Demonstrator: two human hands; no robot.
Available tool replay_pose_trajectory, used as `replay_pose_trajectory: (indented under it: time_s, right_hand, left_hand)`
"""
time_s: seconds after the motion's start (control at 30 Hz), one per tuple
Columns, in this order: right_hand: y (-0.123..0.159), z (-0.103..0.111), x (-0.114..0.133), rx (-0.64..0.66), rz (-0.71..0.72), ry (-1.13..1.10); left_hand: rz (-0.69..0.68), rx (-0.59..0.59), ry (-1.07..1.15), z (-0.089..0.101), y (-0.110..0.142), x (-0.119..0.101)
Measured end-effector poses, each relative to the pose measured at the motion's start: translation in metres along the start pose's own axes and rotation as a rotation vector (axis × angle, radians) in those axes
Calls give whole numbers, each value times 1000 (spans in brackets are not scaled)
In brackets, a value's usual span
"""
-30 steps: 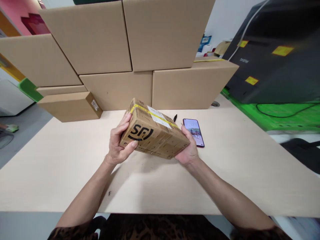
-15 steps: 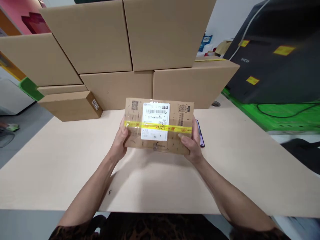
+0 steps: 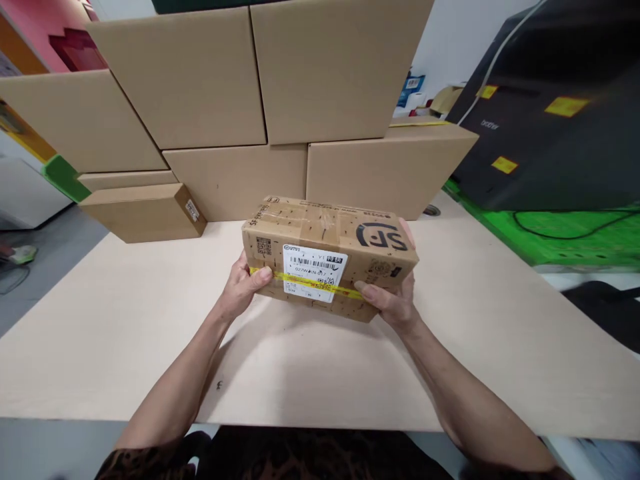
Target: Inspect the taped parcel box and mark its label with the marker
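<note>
A brown cardboard box (image 3: pixel 270 257) is held above the table in front of me, tilted so that its label side and its top both show. The side facing me bears a white shipping label (image 3: pixel 306 260) and a strip of yellow tape (image 3: pixel 345 291). My left hand (image 3: pixel 242 285) grips the box's left end, thumb on the front. At the right end, my right hand (image 3: pixel 393 300) is closed on it, its thumb pressing near the tape. Most of the fingers are hidden behind the box.
Large plain cartons (image 3: pixel 345 73) are stacked along the back of the table (image 3: pixel 125 347). A smaller flat carton (image 3: pixel 140 215) lies at the back left. To the right stands a dark Brother-marked machine (image 3: pixel 540 133) with yellow stickers, beside a green surface (image 3: pixel 560 237).
My hands have tipped the box so its taped top with black print now shows, and its right end has swung lower. The phone on the table is now hidden behind it.
</note>
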State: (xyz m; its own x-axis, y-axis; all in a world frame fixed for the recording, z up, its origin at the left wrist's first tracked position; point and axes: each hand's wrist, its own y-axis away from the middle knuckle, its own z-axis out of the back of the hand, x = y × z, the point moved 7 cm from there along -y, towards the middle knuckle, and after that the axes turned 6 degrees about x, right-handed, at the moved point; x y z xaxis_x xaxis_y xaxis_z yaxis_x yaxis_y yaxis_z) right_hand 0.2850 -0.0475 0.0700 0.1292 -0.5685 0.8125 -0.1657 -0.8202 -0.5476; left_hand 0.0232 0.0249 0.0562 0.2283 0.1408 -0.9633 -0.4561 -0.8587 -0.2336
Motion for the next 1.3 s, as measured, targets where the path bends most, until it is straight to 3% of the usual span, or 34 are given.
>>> replay_pose_trajectory:
  time_s: [0.2,0.4,0.53,0.63,0.77,0.87,0.97,1.07,1.2,1.3]
  right_hand:
    - [3,-8,18,140,401,526]
    - [21,-30,23,264,719,798]
    - [32,-38,22,282,803,907]
    - [42,-46,15,270,843,974]
    - [59,-67,9,252,916,1055]
    - [69,-81,12,260,941,1114]
    - [68,-87,14,400,876,1114]
    - [58,-79,15,517,766,1052]
    - [30,-50,17,350,491,1027]
    - [10,-27,6,256,59,787]
  left_hand:
    - [3,-31,105,0,-5,-13]
    - [218,-155,65,23,-5,-4]
    - [300,-192,54,26,-3,-3]
    - [314,-250,67,11,1,-8]
    - [442,-327,205,-14,11,-1]
    - [443,-376,251,-18,13,7]
    - [376,-405,287,-13,9,15]
    - [267,-412,310,-11,4,17]
    - [94,-383,265,-11,0,5]
    - [11,-340,194,-11,1,-4]
